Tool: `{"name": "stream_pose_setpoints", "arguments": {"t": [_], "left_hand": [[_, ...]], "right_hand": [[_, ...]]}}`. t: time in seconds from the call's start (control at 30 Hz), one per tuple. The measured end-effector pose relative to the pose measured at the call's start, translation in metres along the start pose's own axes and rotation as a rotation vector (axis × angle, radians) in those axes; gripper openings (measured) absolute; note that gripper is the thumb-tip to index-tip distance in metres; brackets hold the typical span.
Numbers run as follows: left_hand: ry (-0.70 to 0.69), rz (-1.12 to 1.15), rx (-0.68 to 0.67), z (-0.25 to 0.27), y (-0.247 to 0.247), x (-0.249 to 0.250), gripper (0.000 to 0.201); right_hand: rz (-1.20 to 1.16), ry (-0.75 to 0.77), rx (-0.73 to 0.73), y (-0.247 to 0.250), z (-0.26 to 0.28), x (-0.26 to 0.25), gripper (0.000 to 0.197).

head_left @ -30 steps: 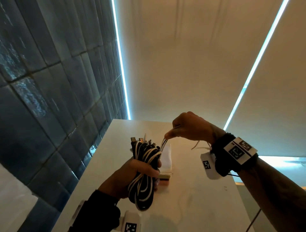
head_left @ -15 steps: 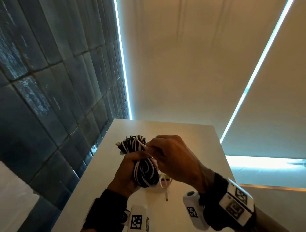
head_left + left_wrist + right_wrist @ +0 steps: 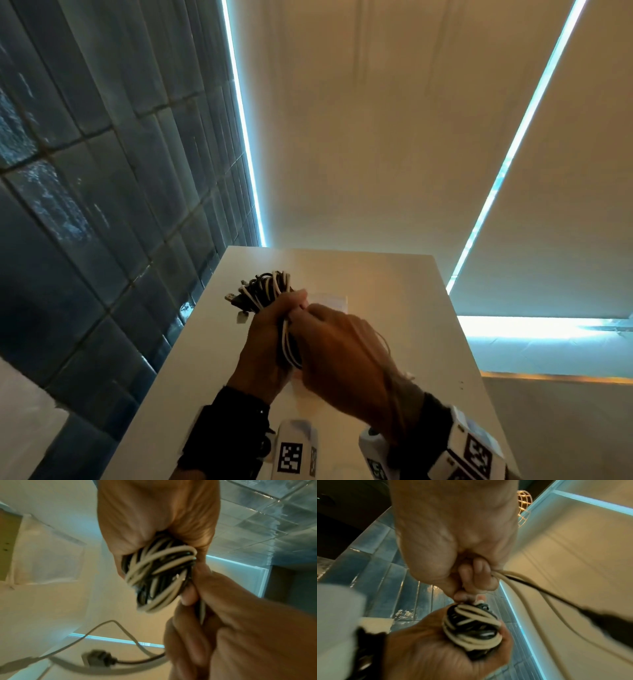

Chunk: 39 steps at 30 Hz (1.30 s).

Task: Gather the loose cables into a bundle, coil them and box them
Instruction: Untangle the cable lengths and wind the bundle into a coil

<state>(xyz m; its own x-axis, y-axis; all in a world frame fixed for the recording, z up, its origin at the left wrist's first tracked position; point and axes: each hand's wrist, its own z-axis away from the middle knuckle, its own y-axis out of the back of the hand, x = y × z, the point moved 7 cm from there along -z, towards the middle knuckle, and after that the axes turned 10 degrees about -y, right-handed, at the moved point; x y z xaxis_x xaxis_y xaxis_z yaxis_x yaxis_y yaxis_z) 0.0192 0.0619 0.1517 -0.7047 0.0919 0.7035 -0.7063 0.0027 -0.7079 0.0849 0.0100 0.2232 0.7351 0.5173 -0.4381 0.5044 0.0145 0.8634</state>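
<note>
My left hand (image 3: 263,346) grips a coil of black and white cables (image 3: 265,291) above the white table (image 3: 428,325); plug ends stick out of its far end. The same cable bundle (image 3: 159,574) fills the left wrist view, clamped in the left fist (image 3: 154,520). My right hand (image 3: 339,359) is pressed against the bundle's right side and pinches loose cable ends (image 3: 522,580), a white one and a thin black one, that trail away to the right. A black plug (image 3: 101,658) dangles on a trailing cable. The bundle (image 3: 471,627) sits in the left palm below the right fist (image 3: 453,540).
A pale flat box (image 3: 329,299) lies on the table behind the hands, mostly hidden by them. A dark tiled wall (image 3: 85,205) runs along the table's left edge. The table's right edge (image 3: 459,325) drops off to a lit floor.
My right hand came down from above the bundle and closed in against its right side, drawing the loose ends around it. The bundle tilted with its plug ends pointing further away.
</note>
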Motion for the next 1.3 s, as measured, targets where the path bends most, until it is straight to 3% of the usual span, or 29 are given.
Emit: {"name": "stream_pose_setpoints", "arguments": {"t": [0.13, 0.23, 0.27, 0.37, 0.43, 0.57, 0.67, 0.8, 0.93, 1.07, 1.17, 1.23, 1.3], "left_hand": [[-0.136, 0.014, 0.168, -0.022, 0.02, 0.023, 0.022], [-0.211, 0.014, 0.128, -0.028, 0.02, 0.036, 0.025], [-0.222, 0.014, 0.105, -0.029, 0.018, 0.036, 0.026], [-0.249, 0.011, 0.074, -0.03, 0.017, 0.037, 0.022], [-0.273, -0.032, 0.059, -0.031, 0.017, 0.036, 0.02], [-0.335, -0.178, 0.066, -0.029, 0.011, 0.033, 0.018], [-0.35, -0.216, 0.12, -0.036, 0.017, 0.04, 0.011], [-0.343, -0.119, 0.202, -0.042, 0.029, 0.054, 0.012], [-0.257, 0.067, 0.122, -0.035, 0.01, 0.052, 0.021], [-0.123, 0.104, -0.149, -0.016, -0.018, 0.053, 0.022], [0.004, 0.018, -0.341, 0.004, -0.029, 0.049, 0.04], [0.092, -0.066, -0.406, 0.015, -0.032, 0.042, 0.036], [0.115, -0.32, -0.394, 0.019, -0.029, 0.035, 0.03]], "right_hand": [[-0.12, -0.05, 0.032, -0.006, 0.011, 0.007, 0.01], [-0.411, -0.161, 0.082, -0.011, 0.02, 0.036, 0.013], [-0.519, -0.208, 0.053, -0.015, 0.023, 0.048, 0.015], [-0.712, -0.332, -0.225, -0.033, 0.032, 0.068, 0.023], [-0.801, -0.333, -0.307, -0.032, 0.03, 0.07, 0.024], [-1.044, -0.379, -0.294, -0.036, 0.021, 0.065, 0.041], [-1.226, -0.434, -0.212, -0.048, 0.027, 0.06, 0.04], [-1.329, -0.373, -0.293, -0.06, 0.035, 0.048, 0.031], [-1.332, -0.27, -0.435, -0.067, 0.033, 0.04, 0.027], [-1.25, -0.331, -0.635, -0.074, 0.034, 0.054, 0.025], [-0.995, -0.359, -0.637, -0.055, 0.024, 0.071, 0.02], [-0.809, -0.34, -0.6, -0.033, 0.009, 0.073, 0.015], [-0.593, -0.278, -0.548, -0.011, -0.007, 0.069, 0.018]]}}
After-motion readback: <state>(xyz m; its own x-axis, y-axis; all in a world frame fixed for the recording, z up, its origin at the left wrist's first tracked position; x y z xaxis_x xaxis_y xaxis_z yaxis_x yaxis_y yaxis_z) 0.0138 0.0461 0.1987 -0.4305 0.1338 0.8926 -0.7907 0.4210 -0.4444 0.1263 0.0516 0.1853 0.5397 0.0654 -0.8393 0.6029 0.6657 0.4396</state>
